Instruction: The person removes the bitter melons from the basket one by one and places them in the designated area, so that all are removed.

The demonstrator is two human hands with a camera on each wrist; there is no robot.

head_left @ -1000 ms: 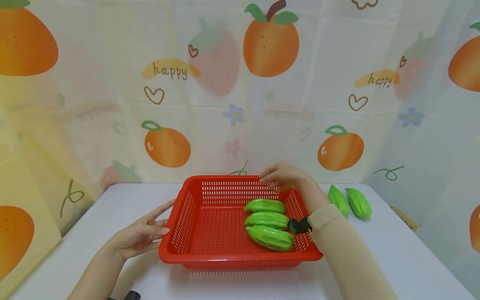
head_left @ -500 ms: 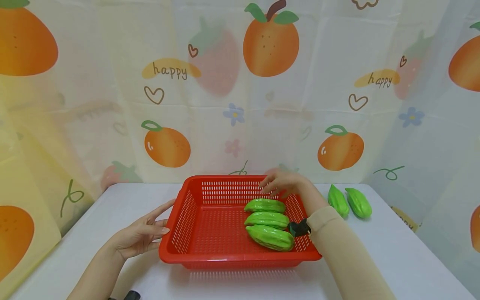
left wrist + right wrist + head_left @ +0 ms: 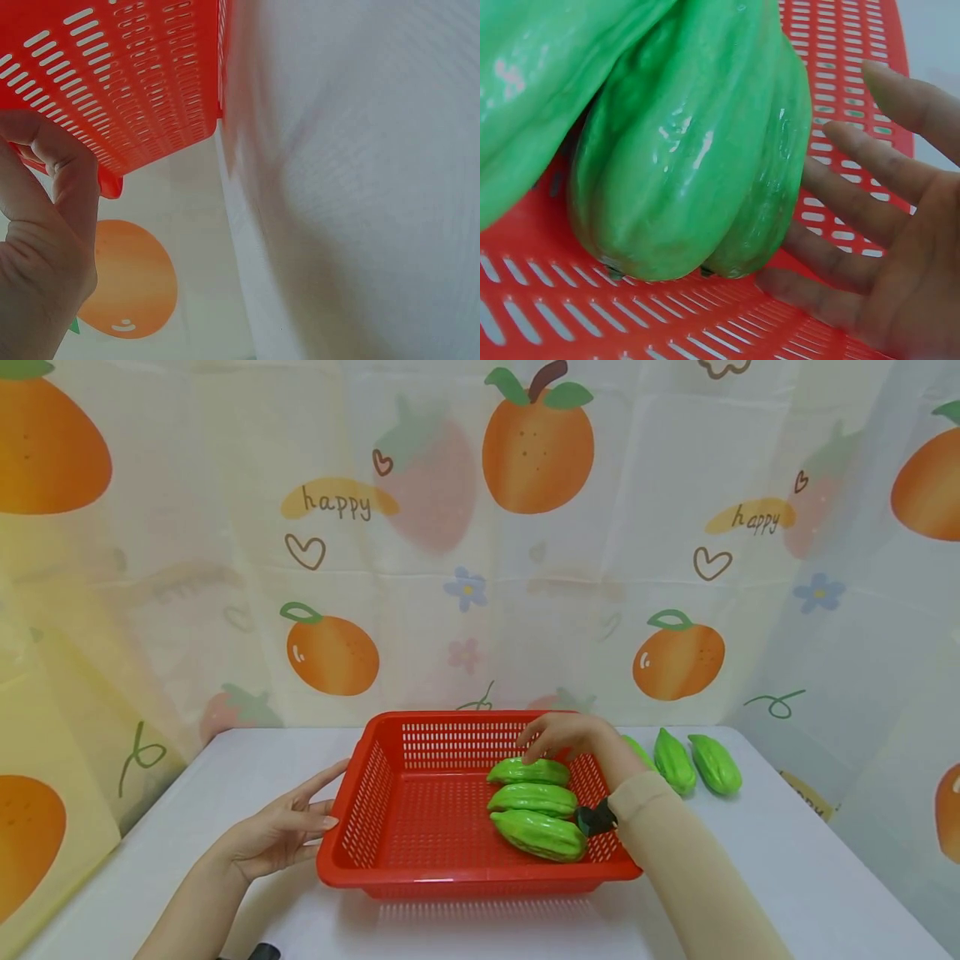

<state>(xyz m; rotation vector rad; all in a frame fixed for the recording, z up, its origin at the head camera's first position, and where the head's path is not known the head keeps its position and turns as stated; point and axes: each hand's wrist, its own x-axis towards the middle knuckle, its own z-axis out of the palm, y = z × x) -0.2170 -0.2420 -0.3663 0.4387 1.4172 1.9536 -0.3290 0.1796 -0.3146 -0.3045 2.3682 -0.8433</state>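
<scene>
A red plastic basket (image 3: pixel 435 874) with slotted walls stands on the table. Three glossy green ribbed gourds (image 3: pixel 538 835) lie side by side in its right half. At the left wall my left hand (image 3: pixel 273 837) holds the rim, thumb at its edge and fingers bent beneath; the left wrist view shows these bent fingers (image 3: pixel 69 161) by the slotted wall. My right hand (image 3: pixel 570 737) reaches over the back right corner, fingers spread and pointing down by the farthest gourd. In the right wrist view its fingertips are right beside that gourd (image 3: pixel 769 191), grasping nothing.
Two more green gourds (image 3: pixel 716 766) lie on the white table (image 3: pixel 795 852) right of the basket, and another (image 3: pixel 636 748) is partly hidden behind the right forearm. A fruit-printed curtain (image 3: pixel 420 652) hangs at the back. A black object (image 3: pixel 264 952) shows at the bottom left.
My right hand has lowered toward the farthest gourd in the basket. A gourd outside, hidden before, now shows past the right forearm. The left hand and the basket stay in place.
</scene>
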